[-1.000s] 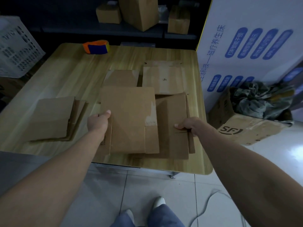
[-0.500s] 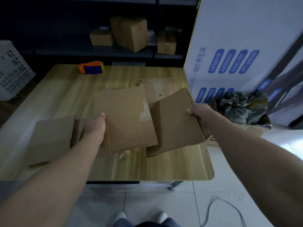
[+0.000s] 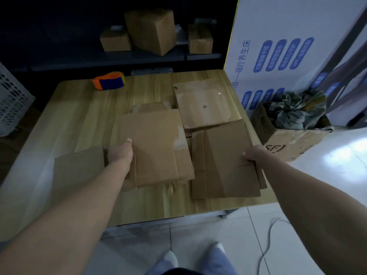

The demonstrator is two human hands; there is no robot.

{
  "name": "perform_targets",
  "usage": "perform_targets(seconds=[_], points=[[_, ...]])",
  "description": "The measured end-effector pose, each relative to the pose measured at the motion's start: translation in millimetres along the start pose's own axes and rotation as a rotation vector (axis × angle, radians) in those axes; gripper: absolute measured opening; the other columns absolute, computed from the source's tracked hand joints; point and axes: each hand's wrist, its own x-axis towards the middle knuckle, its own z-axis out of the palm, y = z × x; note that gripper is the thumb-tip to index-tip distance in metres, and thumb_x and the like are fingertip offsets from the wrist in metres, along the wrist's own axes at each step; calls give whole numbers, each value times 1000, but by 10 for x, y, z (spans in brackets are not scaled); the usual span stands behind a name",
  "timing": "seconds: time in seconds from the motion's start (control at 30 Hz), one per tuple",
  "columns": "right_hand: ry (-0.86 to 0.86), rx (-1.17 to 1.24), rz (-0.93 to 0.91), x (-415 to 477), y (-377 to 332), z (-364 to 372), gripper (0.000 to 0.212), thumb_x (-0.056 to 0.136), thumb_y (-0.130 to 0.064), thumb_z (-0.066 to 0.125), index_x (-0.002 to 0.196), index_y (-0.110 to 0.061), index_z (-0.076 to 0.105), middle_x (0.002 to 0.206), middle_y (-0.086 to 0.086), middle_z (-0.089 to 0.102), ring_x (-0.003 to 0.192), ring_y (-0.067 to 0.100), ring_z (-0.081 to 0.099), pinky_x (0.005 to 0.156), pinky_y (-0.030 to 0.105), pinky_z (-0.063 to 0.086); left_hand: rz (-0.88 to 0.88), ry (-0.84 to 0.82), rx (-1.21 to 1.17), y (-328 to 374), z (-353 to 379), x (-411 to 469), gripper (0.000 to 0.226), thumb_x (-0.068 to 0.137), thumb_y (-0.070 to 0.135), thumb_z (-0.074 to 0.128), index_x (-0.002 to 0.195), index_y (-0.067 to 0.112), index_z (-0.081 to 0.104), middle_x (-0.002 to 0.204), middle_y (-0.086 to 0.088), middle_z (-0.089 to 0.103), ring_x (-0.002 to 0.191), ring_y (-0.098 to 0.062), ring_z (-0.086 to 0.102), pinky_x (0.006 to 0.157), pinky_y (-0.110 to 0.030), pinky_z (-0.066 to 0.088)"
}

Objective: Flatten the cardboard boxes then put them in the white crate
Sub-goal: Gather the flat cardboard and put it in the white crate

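Nearest the person, both arms reach over the front edge of the wooden surface (image 3: 83, 120). The left hand (image 3: 120, 153) grips the left edge of the middle flattened box (image 3: 156, 147), thumb on top and fingers tucked out of sight beneath it. The right hand (image 3: 256, 154) pinches the right edge of the right flattened box (image 3: 226, 161) in the same way, thumb over and fingers curled under. Both pieces lie side by side with their long axes running away from the person, their inner edges close together. Just left of the left forearm lies another flattened box (image 3: 79, 167), and beyond the two held pieces a fourth, the far flattened box (image 3: 202, 108), rests flat near the surface's back right corner. The white crate (image 3: 12, 100) stands off the surface's left side, well apart from all the cardboard, so it lies leftward and farther out from both hands. The left hand is clearly the nearer one, and I judge its piece would go over first, carried sideways. Farther back sit an orange and blue tape dispenser (image 3: 109, 81) and, on a dark shelf (image 3: 139, 56), three unflattened cardboard boxes (image 3: 151, 30).
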Motion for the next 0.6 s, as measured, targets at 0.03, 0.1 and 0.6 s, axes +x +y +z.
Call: perform_targets(seconds=[0.03,0.1,0.6], points=[[17,29,41,-11,74,72,57,86,-30,67,128,4,48,116,18,54,110,32,54,80,34,43,12,-15,6,-10,35,61,62,83,50,60,125,5,56,126,-12,59,113,-34,55,98,-43,44],[18,17,62,7,155,172,47,87,-22,63,125,3,51,114,19,56,109,34,55,85,37,45,21,-33,38,-7,70,110,62,84,51,58,127,6,55,128,-11,58,114,-33,55,99,-43,44],[-132,201,-324,453,-1070,-120,44,94,-27,55,128,1,51,120,16,56,108,31,54,87,37,45,104,-100,79,413,980,78,60,89,49,54,131,6,49,134,-14,53,119,-36,51,95,-38,40]])
